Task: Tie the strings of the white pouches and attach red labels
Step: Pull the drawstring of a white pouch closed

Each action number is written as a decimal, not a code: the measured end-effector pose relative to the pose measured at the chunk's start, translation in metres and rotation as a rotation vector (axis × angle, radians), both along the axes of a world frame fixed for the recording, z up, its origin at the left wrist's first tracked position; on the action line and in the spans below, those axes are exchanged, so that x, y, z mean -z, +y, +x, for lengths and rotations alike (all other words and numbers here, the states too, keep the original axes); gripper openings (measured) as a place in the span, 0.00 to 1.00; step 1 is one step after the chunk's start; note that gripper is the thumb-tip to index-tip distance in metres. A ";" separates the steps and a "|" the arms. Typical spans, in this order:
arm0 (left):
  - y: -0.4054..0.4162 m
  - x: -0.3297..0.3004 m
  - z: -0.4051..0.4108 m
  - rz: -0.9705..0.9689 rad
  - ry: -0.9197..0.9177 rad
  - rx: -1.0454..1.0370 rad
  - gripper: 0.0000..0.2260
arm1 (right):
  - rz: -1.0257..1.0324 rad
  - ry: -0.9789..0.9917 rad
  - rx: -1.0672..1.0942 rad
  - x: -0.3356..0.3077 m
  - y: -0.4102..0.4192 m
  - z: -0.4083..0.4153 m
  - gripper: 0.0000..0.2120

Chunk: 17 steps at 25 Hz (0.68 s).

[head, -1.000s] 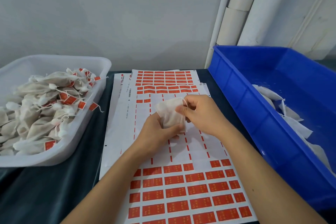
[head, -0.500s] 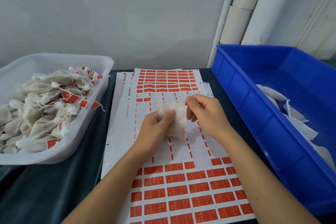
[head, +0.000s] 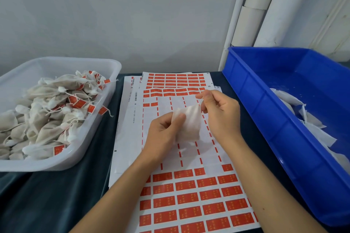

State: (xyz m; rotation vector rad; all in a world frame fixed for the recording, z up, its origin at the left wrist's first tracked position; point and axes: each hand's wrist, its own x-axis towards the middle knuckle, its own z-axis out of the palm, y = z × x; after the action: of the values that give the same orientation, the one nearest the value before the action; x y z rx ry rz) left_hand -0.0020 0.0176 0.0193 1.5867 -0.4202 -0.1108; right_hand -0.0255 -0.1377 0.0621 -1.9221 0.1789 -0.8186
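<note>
One white pouch (head: 189, 123) is hanging, soft and crumpled, above the label sheets (head: 181, 191) between two hands: the left hand (head: 162, 134) is gripping its side, the right hand (head: 219, 113) is pinching its string. Two bins are flanking them, a white tub (head: 91, 138) piled with tagged pouches and a blue crate (head: 265, 119) holding untied ones

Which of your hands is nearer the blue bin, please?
Right. The right hand is beside the blue bin; the left hand sits farther left, holding the pouch.
</note>
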 end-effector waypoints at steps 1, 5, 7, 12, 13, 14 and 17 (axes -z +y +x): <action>-0.001 0.003 0.002 0.003 -0.031 -0.024 0.19 | 0.015 -0.016 0.018 -0.001 0.001 0.001 0.13; -0.002 0.006 0.005 -0.056 0.005 -0.029 0.10 | 0.050 -0.008 0.011 -0.001 0.007 0.004 0.14; -0.001 0.005 0.005 -0.204 0.119 0.106 0.09 | 0.087 -0.005 -0.025 -0.001 0.011 0.005 0.14; 0.005 0.000 0.001 -0.047 0.158 0.191 0.13 | 0.004 -0.010 0.050 -0.001 0.017 0.007 0.14; 0.005 0.000 0.002 0.007 0.119 0.200 0.12 | -0.015 -0.021 0.084 -0.001 0.017 0.007 0.14; 0.005 0.000 0.002 0.046 0.083 0.220 0.12 | -0.023 -0.035 0.116 -0.001 0.015 0.007 0.14; 0.001 0.000 0.002 0.123 0.030 0.279 0.16 | 0.024 -0.092 0.200 -0.007 0.001 0.008 0.15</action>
State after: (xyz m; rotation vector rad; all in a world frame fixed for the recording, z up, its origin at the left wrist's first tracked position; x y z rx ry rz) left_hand -0.0002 0.0190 0.0195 1.6376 -0.6190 -0.3796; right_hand -0.0175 -0.1364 0.0689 -1.8597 0.3276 -1.0306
